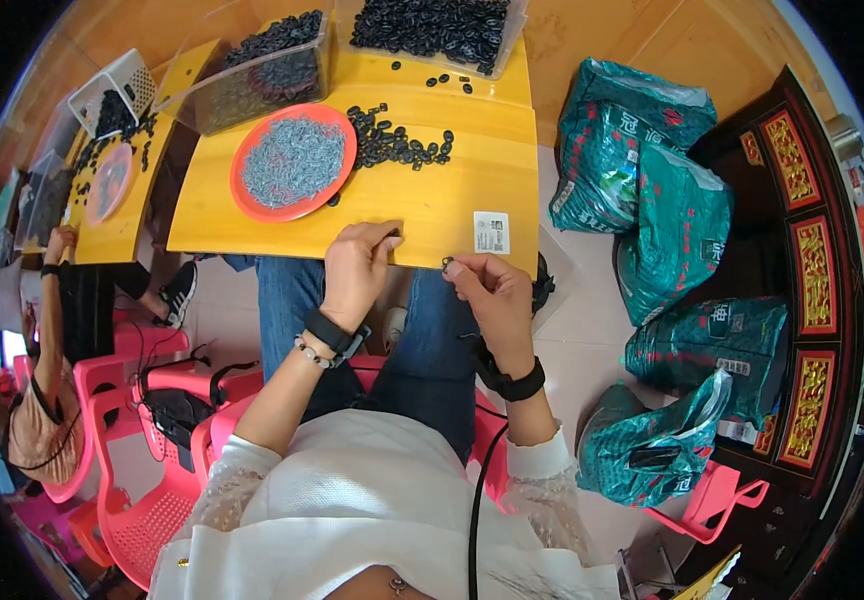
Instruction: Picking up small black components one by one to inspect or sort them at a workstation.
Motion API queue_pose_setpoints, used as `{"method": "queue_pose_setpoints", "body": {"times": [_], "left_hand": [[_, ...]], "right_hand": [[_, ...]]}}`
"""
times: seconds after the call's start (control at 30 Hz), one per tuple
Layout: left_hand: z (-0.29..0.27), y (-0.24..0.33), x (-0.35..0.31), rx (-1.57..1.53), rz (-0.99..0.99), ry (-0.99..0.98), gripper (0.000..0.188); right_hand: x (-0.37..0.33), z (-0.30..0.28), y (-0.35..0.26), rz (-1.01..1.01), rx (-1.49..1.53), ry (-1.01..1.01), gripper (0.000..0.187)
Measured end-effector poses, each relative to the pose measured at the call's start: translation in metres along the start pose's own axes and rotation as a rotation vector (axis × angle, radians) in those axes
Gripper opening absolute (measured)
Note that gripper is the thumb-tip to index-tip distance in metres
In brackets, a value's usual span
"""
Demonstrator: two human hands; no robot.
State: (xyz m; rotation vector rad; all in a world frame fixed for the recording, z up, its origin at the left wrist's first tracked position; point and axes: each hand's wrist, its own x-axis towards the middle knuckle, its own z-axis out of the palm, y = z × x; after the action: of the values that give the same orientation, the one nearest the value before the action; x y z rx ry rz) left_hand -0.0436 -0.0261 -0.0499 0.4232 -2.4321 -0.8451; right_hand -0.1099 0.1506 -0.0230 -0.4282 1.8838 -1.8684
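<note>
My left hand [357, 265] is closed at the table's front edge, its thumb and fingertips pinching a small black piece [394, 233]. To its right, just off the same edge, my right hand [500, 298] pinches a small dark oval piece [447, 264] between thumb and forefinger. Beyond my left hand lies a round red plate [239, 190] heaped with thin silvery metal pieces [295, 160], which look like screws or pins. Many black oval plastic parts [392, 145] are scattered beside the plate. The fingers hide much of both held pieces.
Clear bins [327, 70] of black parts stand at the back of the yellow table [212, 215]. A white label [492, 232] lies near its right corner. Green sacks [672, 225] fill the right floor. Leftward, another person's hand [60, 240] rests by a second table; pink chairs [137, 500] stand nearby.
</note>
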Motion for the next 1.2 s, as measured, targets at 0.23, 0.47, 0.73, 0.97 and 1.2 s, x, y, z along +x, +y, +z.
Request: {"method": "queue_pose_setpoints", "body": {"times": [0.23, 0.47, 0.73, 0.97, 1.2], "left_hand": [[-0.018, 0.031, -0.015, -0.684, -0.225, 0.022, 0.030], [-0.032, 0.054, -0.027, -0.876, -0.218, -0.058, 0.032], [-0.034, 0.054, -0.034, -0.729, -0.108, -0.057, 0.030], [-0.040, 0.059, -0.036, -0.613, 0.023, -0.011, 0.029], [-0.046, 0.058, -0.036, -0.499, 0.103, 0.000, 0.031]], "right_hand": [[-0.005, 0.004, -0.029, 0.040, 0.209, -0.004, 0.016], [-0.013, 0.010, -0.037, -0.024, 0.171, -0.020, 0.015], [-0.023, 0.014, -0.040, -0.055, 0.110, 0.001, 0.014], [-0.028, 0.019, -0.041, -0.114, 0.031, 0.055, 0.011], [-0.033, 0.021, -0.045, -0.134, -0.055, 0.062, 0.010]]}}
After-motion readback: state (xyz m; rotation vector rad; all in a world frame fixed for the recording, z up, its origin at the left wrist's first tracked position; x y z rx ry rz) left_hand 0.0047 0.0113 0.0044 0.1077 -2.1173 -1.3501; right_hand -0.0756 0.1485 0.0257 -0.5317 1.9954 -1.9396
